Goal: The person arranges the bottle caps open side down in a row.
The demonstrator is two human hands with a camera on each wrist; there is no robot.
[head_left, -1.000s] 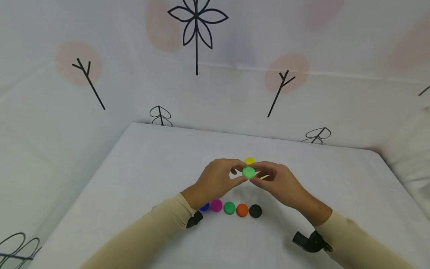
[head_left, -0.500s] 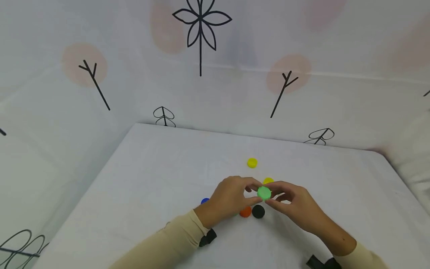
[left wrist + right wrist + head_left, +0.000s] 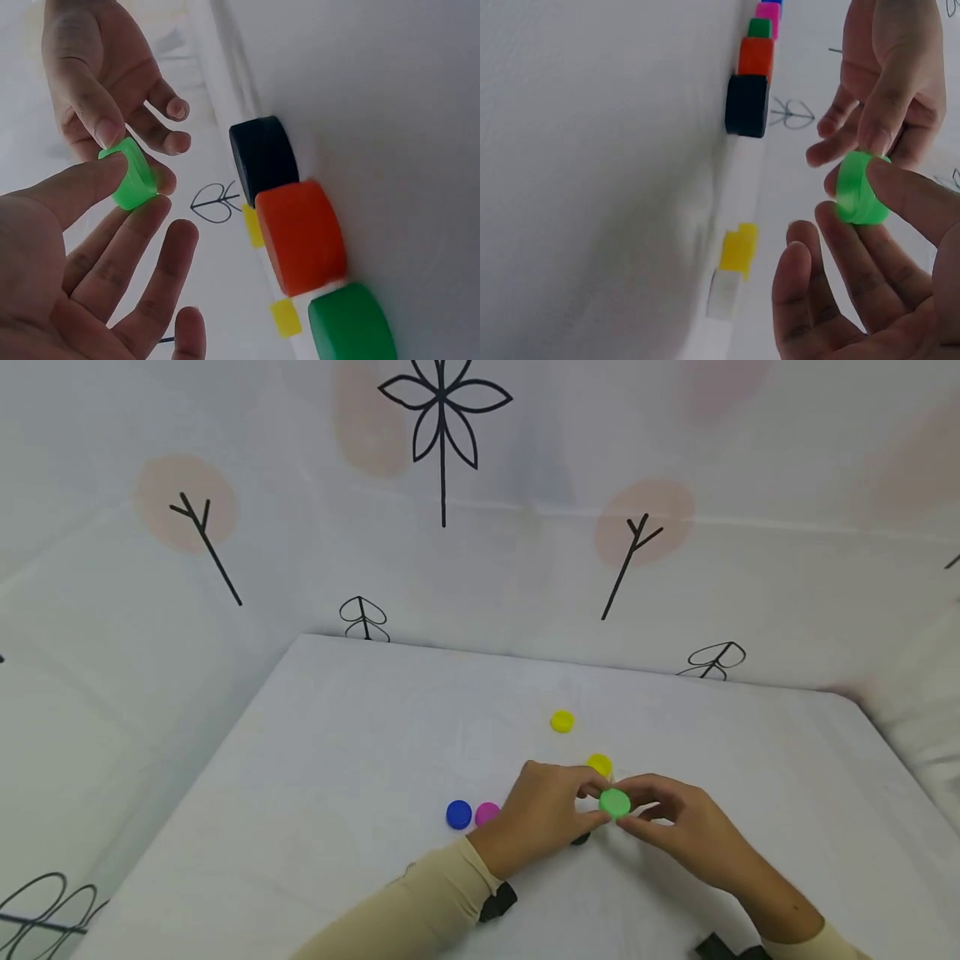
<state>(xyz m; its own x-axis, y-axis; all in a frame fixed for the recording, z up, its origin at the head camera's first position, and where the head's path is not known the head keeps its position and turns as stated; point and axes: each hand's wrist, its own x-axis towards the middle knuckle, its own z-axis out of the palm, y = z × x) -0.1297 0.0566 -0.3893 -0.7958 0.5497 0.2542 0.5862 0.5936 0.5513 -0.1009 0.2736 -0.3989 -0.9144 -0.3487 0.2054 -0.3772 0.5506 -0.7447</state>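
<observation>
Both hands pinch one light green bottle cap (image 3: 614, 804) between them, above the table. My left hand (image 3: 542, 814) grips its left side with thumb and fingers; my right hand (image 3: 686, 827) grips the other side. Seen from the left wrist, the cap (image 3: 135, 180) looks hollow, tilted on edge. Below my left hand a black cap (image 3: 581, 839) is mostly covered. An orange cap (image 3: 301, 238) and a darker green cap (image 3: 352, 326) are hidden from the head view. Just behind the held cap lies a yellow cap (image 3: 599, 765).
A blue cap (image 3: 459, 815) and a magenta cap (image 3: 487, 814) continue the row to the left. Farther back lies another yellow cap (image 3: 562, 721). A white cap (image 3: 725, 294) shows in the right wrist view. The white table (image 3: 360, 718) meets a patterned cloth behind.
Both hands, holding the light green cap, have moved right and nearer to me. The yellow caps have come into fuller view, while the left hand now covers the green and orange caps.
</observation>
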